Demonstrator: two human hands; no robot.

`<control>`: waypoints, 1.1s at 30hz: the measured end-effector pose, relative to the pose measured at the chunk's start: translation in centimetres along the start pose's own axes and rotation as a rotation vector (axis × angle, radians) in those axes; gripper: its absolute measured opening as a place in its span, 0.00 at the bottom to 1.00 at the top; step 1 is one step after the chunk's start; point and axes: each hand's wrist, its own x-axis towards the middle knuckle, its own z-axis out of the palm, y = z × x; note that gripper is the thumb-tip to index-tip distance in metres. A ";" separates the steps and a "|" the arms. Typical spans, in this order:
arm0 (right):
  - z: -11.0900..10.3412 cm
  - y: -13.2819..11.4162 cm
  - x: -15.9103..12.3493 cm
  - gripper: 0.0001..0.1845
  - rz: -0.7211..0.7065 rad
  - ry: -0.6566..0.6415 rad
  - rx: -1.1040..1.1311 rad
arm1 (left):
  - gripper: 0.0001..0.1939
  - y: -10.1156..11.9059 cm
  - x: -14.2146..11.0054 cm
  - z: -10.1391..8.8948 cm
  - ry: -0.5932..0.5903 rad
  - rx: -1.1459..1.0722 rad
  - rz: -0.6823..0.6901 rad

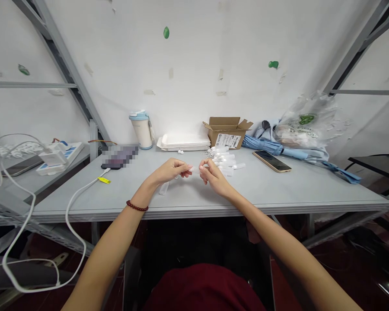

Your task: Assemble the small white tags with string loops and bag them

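Note:
Both of my hands meet above the middle of the grey table (278,190). My left hand (170,169) and my right hand (212,175) are each pinched on an end of a small clear plastic tube (194,169) held between them. Another clear tube (164,188) lies on the table just under my left wrist. A pile of several similar clear tubes (225,159) lies just beyond my right hand. A dark red bead bracelet (136,207) circles my left wrist.
At the back stand a blue-lidded tumbler (141,129), a stack of white trays (184,141) and an open cardboard box (227,131). A phone (271,161), a blue umbrella (294,152) and a plastic bag (311,121) lie right. A white cable (81,192) hangs off the left edge.

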 end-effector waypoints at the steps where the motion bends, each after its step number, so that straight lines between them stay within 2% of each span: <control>1: 0.0 0.0 0.0 0.15 0.002 -0.008 -0.003 | 0.21 0.0 0.0 0.0 0.007 -0.002 0.001; 10: -0.1 0.4 0.1 0.16 0.022 -0.029 0.014 | 0.15 0.6 -0.4 0.1 0.016 -0.035 0.076; 15: -0.1 0.0 0.2 0.16 0.060 -0.018 0.076 | 0.16 0.3 -0.3 0.0 0.025 -0.008 0.087; 22: 0.0 -0.5 0.1 0.16 0.094 -0.002 0.140 | 0.24 0.2 0.1 0.2 0.001 -0.009 -0.001; 27: 0.0 -0.4 0.1 0.16 0.082 -0.009 0.129 | 0.23 0.3 -0.1 0.2 -0.029 -0.004 0.010; 33: 0.0 -0.1 0.1 0.17 0.071 -0.024 0.093 | 0.21 0.6 -0.2 0.1 0.001 0.028 0.052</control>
